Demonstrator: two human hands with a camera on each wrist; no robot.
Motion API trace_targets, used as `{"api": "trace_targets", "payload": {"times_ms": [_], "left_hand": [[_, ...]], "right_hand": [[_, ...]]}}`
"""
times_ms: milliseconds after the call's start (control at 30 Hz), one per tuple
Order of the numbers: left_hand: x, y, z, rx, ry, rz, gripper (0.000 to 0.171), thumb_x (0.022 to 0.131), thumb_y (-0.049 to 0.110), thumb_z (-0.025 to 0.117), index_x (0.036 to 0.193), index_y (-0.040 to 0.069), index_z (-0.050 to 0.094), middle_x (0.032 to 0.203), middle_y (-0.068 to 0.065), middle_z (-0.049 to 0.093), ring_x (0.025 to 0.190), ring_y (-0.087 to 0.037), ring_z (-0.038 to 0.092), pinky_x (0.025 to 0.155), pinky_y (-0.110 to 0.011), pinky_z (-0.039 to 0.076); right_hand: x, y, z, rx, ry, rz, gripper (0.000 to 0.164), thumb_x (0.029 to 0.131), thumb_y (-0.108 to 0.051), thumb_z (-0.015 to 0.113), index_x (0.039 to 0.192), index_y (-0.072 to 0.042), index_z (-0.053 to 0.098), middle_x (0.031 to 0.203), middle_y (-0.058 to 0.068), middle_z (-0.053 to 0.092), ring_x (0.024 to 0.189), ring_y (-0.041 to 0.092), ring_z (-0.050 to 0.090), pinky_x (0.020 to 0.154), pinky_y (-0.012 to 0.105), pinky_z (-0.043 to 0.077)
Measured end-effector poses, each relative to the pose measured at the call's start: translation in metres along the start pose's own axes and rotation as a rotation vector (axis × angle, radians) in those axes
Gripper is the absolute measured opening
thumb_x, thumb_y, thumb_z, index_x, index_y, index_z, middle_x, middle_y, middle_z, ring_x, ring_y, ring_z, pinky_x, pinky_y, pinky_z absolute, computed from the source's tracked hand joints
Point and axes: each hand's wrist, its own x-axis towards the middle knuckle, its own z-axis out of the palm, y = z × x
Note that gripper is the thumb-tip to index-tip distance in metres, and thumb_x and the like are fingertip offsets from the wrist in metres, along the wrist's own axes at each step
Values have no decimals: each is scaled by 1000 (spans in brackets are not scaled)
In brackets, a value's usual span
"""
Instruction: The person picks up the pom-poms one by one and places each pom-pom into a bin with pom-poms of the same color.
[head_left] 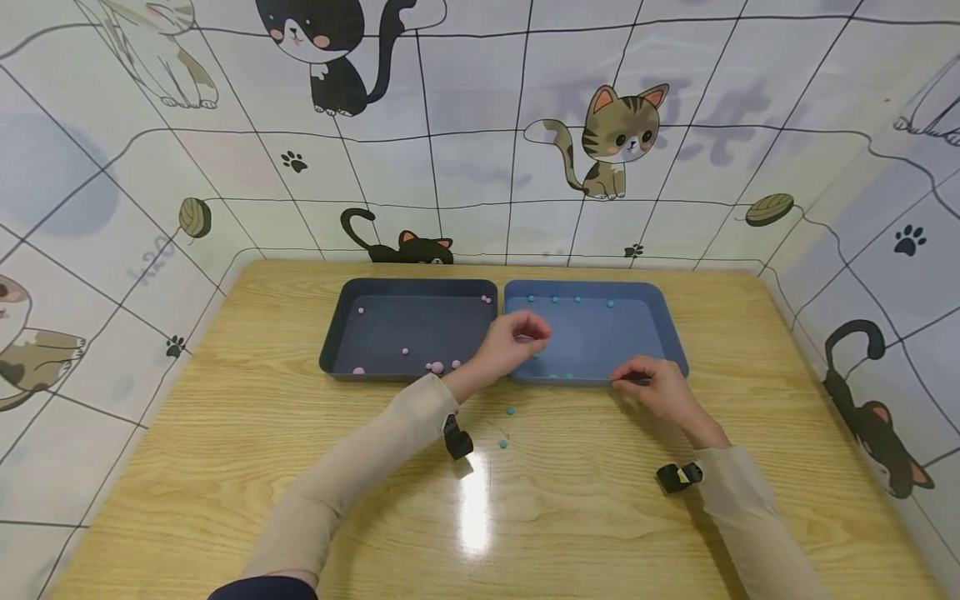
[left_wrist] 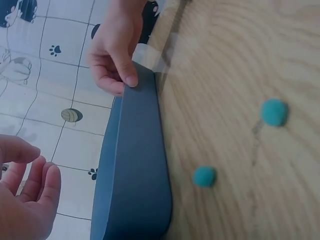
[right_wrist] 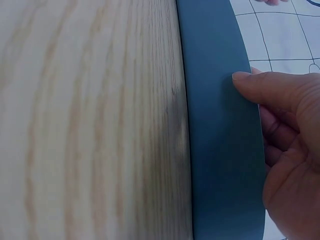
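My right hand (head_left: 663, 390) pinches the front wall of the blue tray (head_left: 588, 337), thumb on the outer face and fingers inside the rim. In the right wrist view the thumb (right_wrist: 250, 82) lies flat against that wall. Over the left end of the same tray hovers my left hand (head_left: 506, 343), fingers loosely curved, with nothing visible between thumb and fingertips. Several small teal balls (head_left: 577, 299) lie inside the blue tray along its back and front. Two more teal balls (left_wrist: 275, 112) sit on the table before it.
A dark grey tray (head_left: 390, 325) stands close against the blue one on the left, holding several pink balls (head_left: 438, 367) of different sizes. Both trays rest on a wooden table (head_left: 247, 450). Behind and beside it rises a cat-patterned wall covering (head_left: 480, 167).
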Motion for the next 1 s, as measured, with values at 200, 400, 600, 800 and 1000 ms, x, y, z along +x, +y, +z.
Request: {"api": "trace_targets", "payload": {"times_ms": [200, 400, 600, 800, 1000], "left_hand": [[-13, -2, -1, -7, -18, 16, 8, 86, -4, 63, 93, -2, 63, 93, -13, 64, 88, -16, 60, 76, -23, 52], [-26, -8, -1, 3, -52, 24, 7, 85, -5, 63, 92, -3, 63, 90, -15, 64, 85, -16, 60, 73, -22, 52], [-36, -16, -1, 1, -73, 33, 8, 84, -6, 64, 90, -3, 63, 88, -13, 64, 80, -10, 59, 72, -22, 52], [-45, -24, -1, -19, -102, 8, 9, 84, -8, 62, 92, -4, 63, 90, -15, 64, 80, -11, 58, 73, -22, 51], [-55, -30, -2, -18, -121, -17, 11, 83, -10, 61, 92, -4, 63, 90, -15, 64, 81, -14, 59, 72, -22, 51]], "right_hand": [[0, 2, 0, -21, 3, -8, 15, 75, 7, 73, 81, -6, 72, 80, 3, 67, 72, 2, 60, 62, 15, 49], [0, 1, 0, -23, -2, -1, 15, 75, 7, 73, 82, -6, 72, 80, 3, 67, 73, 3, 60, 62, 16, 50], [1, 1, 0, -26, -9, 18, 16, 75, 7, 73, 81, -7, 72, 80, 2, 67, 73, 2, 59, 62, 16, 49], [1, 2, 0, -29, -15, 20, 14, 76, 6, 73, 82, -7, 72, 80, 2, 67, 73, 2, 59, 62, 17, 49], [1, 1, -1, -33, -16, 25, 14, 76, 5, 73, 82, -8, 72, 81, 2, 67, 73, 2, 59, 62, 18, 50]]}}
